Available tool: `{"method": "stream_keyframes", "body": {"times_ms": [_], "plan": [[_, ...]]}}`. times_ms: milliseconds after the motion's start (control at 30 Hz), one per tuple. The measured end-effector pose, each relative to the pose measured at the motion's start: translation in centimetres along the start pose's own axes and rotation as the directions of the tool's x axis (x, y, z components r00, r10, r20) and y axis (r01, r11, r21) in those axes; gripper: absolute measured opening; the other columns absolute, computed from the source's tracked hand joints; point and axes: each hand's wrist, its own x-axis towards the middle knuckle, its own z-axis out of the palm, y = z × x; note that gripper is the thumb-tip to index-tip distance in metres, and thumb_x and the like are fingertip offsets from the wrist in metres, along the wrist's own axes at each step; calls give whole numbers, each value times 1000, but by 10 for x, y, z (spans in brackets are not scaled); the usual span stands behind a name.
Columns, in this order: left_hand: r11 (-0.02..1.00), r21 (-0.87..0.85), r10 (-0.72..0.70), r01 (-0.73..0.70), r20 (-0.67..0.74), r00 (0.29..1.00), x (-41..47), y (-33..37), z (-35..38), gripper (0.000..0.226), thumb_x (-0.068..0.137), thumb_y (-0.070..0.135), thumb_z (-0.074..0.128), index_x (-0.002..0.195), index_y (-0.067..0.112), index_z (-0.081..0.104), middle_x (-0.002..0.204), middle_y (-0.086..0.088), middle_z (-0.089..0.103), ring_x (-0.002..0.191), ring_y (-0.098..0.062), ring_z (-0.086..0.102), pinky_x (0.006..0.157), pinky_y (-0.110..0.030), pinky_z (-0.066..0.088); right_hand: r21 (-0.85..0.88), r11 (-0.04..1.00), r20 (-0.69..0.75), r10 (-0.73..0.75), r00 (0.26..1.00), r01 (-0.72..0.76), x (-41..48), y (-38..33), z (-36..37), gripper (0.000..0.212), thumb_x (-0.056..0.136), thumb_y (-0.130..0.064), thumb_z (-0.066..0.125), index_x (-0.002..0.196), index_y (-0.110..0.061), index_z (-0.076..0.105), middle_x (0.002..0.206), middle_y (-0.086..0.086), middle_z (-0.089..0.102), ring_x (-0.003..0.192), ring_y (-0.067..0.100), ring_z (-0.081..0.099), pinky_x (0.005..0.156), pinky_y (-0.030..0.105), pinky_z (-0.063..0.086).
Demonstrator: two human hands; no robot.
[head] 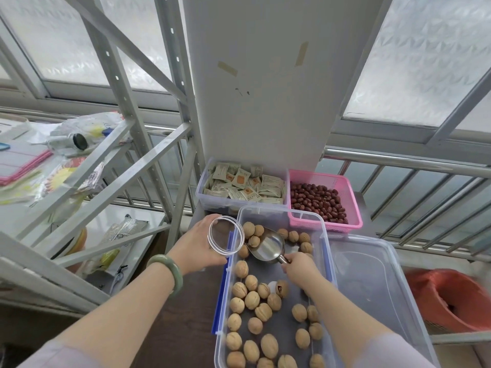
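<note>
- Metal scoop (268,248), one, shiny: your right hand (299,266) grips its handle, mostly hidden by your fingers, inside the clear rectangular plastic bin (279,209).
- One clear round plastic jar (225,235): your left hand (196,245) wraps it at the bin's left rim.
- About thirty tan walnuts (252,300) in the bin. Your right forearm hides some.
- Behind the bin: one pink plastic basket (353,197), cut off by nothing, its contents dark red.

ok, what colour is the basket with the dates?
The basket is pink perforated plastic, seen best in the head view.
</note>
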Motion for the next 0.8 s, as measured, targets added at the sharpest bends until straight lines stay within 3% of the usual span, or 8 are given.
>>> {"method": "stream_keyframes", "body": {"times_ms": [100,233,367,533,633,733,800], "plan": [[1000,-2,-15,15,9,1000,-2,-2,1,90,62,23,82,138,26,32,126,18,39,113,-7,48,95,-19,35,90,996,35,8,999,-11,3,3,8,24,92,-14,50,112,-14,63,85,1,58,84,17,56,84,33,52],[999,-14,-36,37,8,999,-2,-9,3,95,60,26,82,139,26,31,134,10,43,123,-8,44,99,-19,31,207,978,1,-29,1000,29,0,13,12,31,93,-15,50,122,-19,59,78,-8,55,81,12,54,76,26,48],[999,0,-34,34,9,999,-1,-10,2,96,60,27,83,139,26,30,133,11,43,122,-6,43,99,-19,31,332,941,-32,-58,998,65,-7,18,11,36,92,-13,52,128,-20,57,84,-6,60,83,12,56,88,33,52],[1000,11,1,-1,-7,1000,0,-7,0,91,61,23,83,137,23,33,120,18,39,112,-3,44,93,-17,31,412,906,-69,-81,994,102,-17,20,3,33,93,-11,51,125,-16,60,85,-2,61,72,8,51,76,26,46],[1000,13,5,-5,-6,1000,0,-6,-1,90,61,23,83,137,23,34,120,19,39,112,-3,44,95,-18,33,400,906,-136,-87,987,135,-27,20,-11,29,91,-11,53,115,-20,65,80,1,60,68,13,50,69,26,45],[1000,8,2,-2,-1,1000,1,-8,0,92,59,24,83,137,23,34,119,18,40,112,-5,46,94,-19,34,331,930,-164,-111,980,160,-42,21,-32,26,89,-13,54,91,-36,65,78,0,61,71,19,51,70,33,47],[1000,8,3,-3,-4,1000,3,-8,0,93,58,26,84,137,24,34,119,18,40,114,-7,47,95,-20,34,316,933,-178,-121,977,173,-52,21,-46,23,88,-12,53,89,-30,68,75,-1,61,68,17,51,67,27,46]]}}
